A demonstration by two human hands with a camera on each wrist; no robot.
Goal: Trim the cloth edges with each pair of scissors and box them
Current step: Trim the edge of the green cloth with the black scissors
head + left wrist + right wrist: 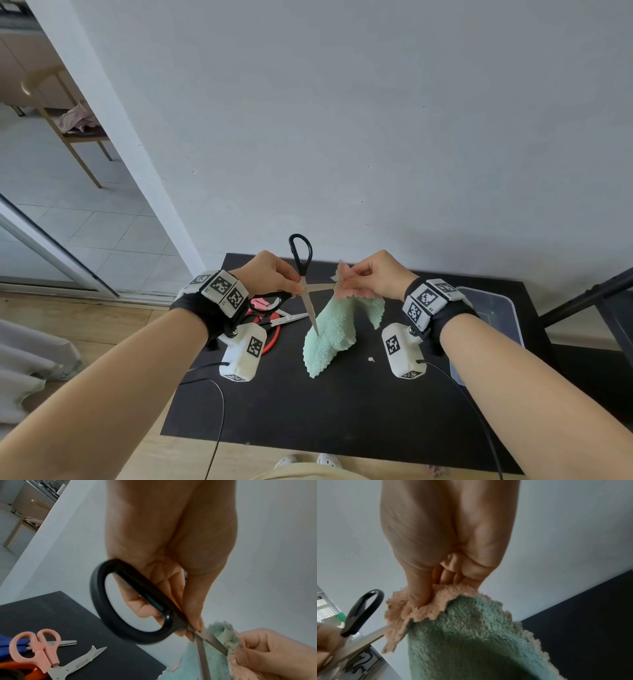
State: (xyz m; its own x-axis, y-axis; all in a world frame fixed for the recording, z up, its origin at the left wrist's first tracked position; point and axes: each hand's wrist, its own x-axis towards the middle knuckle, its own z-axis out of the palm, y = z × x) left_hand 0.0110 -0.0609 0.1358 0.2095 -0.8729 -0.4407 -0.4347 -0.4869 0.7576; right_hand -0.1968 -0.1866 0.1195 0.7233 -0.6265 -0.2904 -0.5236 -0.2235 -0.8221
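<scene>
My left hand (pixel 274 275) grips black-handled scissors (pixel 303 263) near the pivot, its blades spread wide apart. One blade (pixel 312 313) points down in front of the cloth; the other runs right to the cloth's top edge. In the left wrist view my fingers curl round the black scissors (pixel 130 601) at one handle loop. My right hand (pixel 373 274) pinches the pink top edge of a mint-green and pink fluffy cloth (pixel 337 325), which hangs down to the black table (pixel 342 404). The right wrist view shows the thumb pressed into the cloth (pixel 471 635) and the black scissors (pixel 363 609) at left.
Several other scissors lie on the table at left: a small pink pair (pixel 36 650), an orange-handled pair (pixel 274 337) and a blue handle (pixel 10 646). A clear plastic box (pixel 493 308) stands at the table's right. A cloth scrap (pixel 371 359) lies near the middle.
</scene>
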